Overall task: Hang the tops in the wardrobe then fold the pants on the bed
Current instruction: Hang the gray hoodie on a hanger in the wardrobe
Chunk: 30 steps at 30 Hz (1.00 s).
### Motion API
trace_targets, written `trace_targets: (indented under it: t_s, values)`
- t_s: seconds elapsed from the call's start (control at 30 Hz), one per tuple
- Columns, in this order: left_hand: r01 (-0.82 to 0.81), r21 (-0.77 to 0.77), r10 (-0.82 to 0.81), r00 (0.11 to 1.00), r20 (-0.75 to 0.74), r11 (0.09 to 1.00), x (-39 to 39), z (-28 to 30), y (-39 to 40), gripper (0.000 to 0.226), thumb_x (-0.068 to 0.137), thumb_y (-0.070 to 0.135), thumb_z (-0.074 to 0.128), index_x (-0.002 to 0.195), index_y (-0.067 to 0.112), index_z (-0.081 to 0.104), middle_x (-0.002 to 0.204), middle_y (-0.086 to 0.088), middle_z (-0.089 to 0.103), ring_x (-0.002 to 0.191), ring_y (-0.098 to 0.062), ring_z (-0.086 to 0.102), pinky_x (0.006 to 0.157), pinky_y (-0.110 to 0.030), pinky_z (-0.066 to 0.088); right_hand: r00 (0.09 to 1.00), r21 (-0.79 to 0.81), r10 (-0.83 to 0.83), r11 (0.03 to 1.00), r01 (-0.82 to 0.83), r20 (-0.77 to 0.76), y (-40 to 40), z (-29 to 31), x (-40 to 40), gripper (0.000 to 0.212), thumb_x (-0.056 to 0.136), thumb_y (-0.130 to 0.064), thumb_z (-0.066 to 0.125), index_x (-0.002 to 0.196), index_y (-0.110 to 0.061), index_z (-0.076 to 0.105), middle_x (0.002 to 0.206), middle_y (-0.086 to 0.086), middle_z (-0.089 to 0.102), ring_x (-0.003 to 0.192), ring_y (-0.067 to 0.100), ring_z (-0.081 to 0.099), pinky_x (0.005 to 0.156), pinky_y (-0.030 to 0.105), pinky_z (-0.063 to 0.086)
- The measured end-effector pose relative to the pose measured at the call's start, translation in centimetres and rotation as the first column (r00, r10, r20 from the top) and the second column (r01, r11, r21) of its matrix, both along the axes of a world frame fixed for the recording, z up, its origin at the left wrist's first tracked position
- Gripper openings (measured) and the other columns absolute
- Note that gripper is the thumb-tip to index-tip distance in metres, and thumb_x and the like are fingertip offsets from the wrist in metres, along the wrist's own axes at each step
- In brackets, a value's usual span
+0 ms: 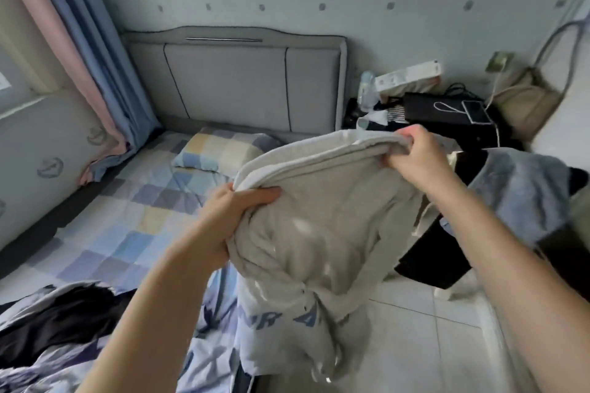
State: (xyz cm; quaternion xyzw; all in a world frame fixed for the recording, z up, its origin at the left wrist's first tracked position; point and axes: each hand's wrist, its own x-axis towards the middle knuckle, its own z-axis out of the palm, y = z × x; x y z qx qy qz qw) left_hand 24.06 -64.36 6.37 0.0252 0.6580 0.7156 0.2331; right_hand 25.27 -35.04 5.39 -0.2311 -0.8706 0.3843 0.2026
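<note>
At your far left hang the pink and blue curtains (92,67), reaching down to the edge of the bed (105,233), whose checked sheet in blue, yellow and grey runs up to a matching pillow (220,150) below the grey padded headboard (236,80). Near the bottom left corner a dark garment (60,319) lies crumpled on the bedding.

Your left hand (230,217) is closed on the left edge of the light grey garment (319,226) — thumb on top, fingers curled underneath the cloth. The garment is held up in the air above the near edge of the bed and the tiled floor (424,329); its upper hem stretches between your two hands, and the rest hangs down in loose folds, with blue lettering on the lower part, too creased to read. You cannot tell from here whether it is a top or pants.

Your right hand (415,153) is clenched tight on the bunched upper right corner of the same cloth, held higher and farther from you than the left.

Beyond it, a cluttered pile (447,105) of dark items sits beside the headboard, and a blue-grey cloth (523,191) lies at the right — with a beige bag (526,99) against the wall.
</note>
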Motion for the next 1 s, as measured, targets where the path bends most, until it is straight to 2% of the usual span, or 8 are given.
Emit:
trace_targets:
  t_s: [0.13, 0.2, 0.3, 0.4, 0.53, 0.67, 0.77, 1.0]
  values:
    - [0.08, -0.006, -0.08, 0.997, -0.021, 0.997, -0.4, -0.4, 10.4, 0.014, 0.08, 0.01, 0.074, 0.094, 0.008, 0.073, 0.09, -0.014, 0.076, 0.079, -0.027, 0.074, 0.067, -0.035, 0.061, 0.994, 0.281, 0.062, 0.956, -0.085, 0.09, 3.2, -4.7, 4.8, 0.033, 0.084, -0.02, 0.065, 0.116, -0.012, 0.059, 0.115, 0.014, 0.056, 0.109, 0.033, 0.052, 0.093, 0.04, 0.042]
    - [0.148, 0.002, -0.148, 0.988, -0.039, 0.989, -0.3, -0.6, 13.8, 0.005, 0.079, 0.008, 0.075, 0.083, 0.011, 0.076, 0.085, -0.013, 0.076, 0.073, -0.024, 0.073, 0.059, -0.03, 0.058, 0.941, 0.077, 0.279, 0.952, -0.298, 0.189, 3.1, -5.8, 6.8, 0.034, 0.081, -0.031, 0.059, 0.108, -0.01, 0.06, 0.104, 0.009, 0.061, 0.099, 0.029, 0.058, 0.084, 0.042, 0.047]
    - [0.306, -0.04, -0.309, 0.948, -0.08, 0.951, 0.3, -1.0, 19.7, 0.016, 0.07, 0.013, 0.08, 0.085, 0.014, 0.076, 0.089, -0.011, 0.076, 0.08, -0.024, 0.074, 0.065, -0.031, 0.057, 0.845, -0.294, 0.491, 0.857, -0.423, 0.214, 5.7, -7.5, 9.4, 0.071, 0.07, -0.028, 0.068, 0.134, -0.017, 0.041, 0.121, -0.004, 0.053, 0.114, 0.013, 0.05, 0.098, 0.032, 0.043]
    - [0.436, -0.076, -0.442, 0.889, -0.118, 0.897, 1.0, -0.9, 24.5, 0.038, 0.065, 0.019, 0.08, 0.101, 0.012, 0.071, 0.098, -0.012, 0.075, 0.091, -0.028, 0.073, 0.078, -0.041, 0.059, 0.938, -0.197, 0.277, 0.951, -0.236, 0.211, 9.1, -10.6, 11.3, 0.081, 0.071, -0.037, 0.077, 0.137, -0.022, 0.033, 0.127, -0.008, 0.05, 0.117, 0.011, 0.047, 0.101, 0.033, 0.04]
    - [0.55, -0.143, -0.569, 0.799, -0.194, 0.823, 1.4, -0.8, 29.5, 0.035, 0.063, 0.018, 0.083, 0.096, 0.014, 0.072, 0.094, -0.014, 0.075, 0.087, -0.03, 0.073, 0.075, -0.042, 0.061, 0.967, -0.093, -0.041, 0.993, 0.066, 0.25, 13.5, -13.6, 13.4, 0.028, 0.087, -0.037, 0.063, 0.109, -0.02, 0.057, 0.104, -0.002, 0.065, 0.102, 0.021, 0.06, 0.083, 0.032, 0.045]
    - [0.484, -0.49, -0.68, 0.617, -0.397, 0.725, -0.6, -1.1, 34.0, 0.035, 0.058, 0.032, 0.092, 0.085, 0.026, 0.07, 0.076, 0.009, 0.074, 0.066, -0.005, 0.07, 0.051, -0.016, 0.051, 0.948, -0.226, -0.298, 0.921, 0.317, 0.115, 19.5, -12.5, 16.9, 0.016, 0.082, -0.026, 0.072, 0.09, -0.023, 0.059, 0.085, -0.008, 0.064, 0.087, 0.014, 0.063, 0.064, 0.021, 0.039]
    - [0.37, -0.71, -0.791, 0.41, -0.455, 0.6, -2.7, -1.7, 38.7, 0.045, 0.051, 0.043, 0.092, 0.082, 0.03, 0.062, 0.067, 0.005, 0.068, 0.06, -0.006, 0.064, 0.047, -0.014, 0.045, 0.891, -0.274, -0.453, 0.858, 0.435, -0.006, 23.1, -9.6, 18.8, 0.024, 0.071, -0.033, 0.08, 0.075, -0.023, 0.059, 0.066, -0.014, 0.061, 0.062, 0.001, 0.055, 0.056, 0.017, 0.037]
    - [0.125, -0.642, -0.654, 0.139, -0.743, 0.756, -4.9, -4.1, 50.6, 0.027, 0.077, 0.023, 0.073, 0.087, 0.004, 0.058, 0.076, -0.013, 0.064, 0.075, -0.039, 0.062, 0.06, -0.039, 0.046, 0.752, -0.025, -0.628, 0.771, 0.637, -0.202, 27.4, -1.8, 19.2, 0.028, 0.071, -0.017, 0.074, 0.068, -0.017, 0.046, 0.058, -0.006, 0.045, 0.053, 0.003, 0.036, 0.047, 0.015, 0.03]
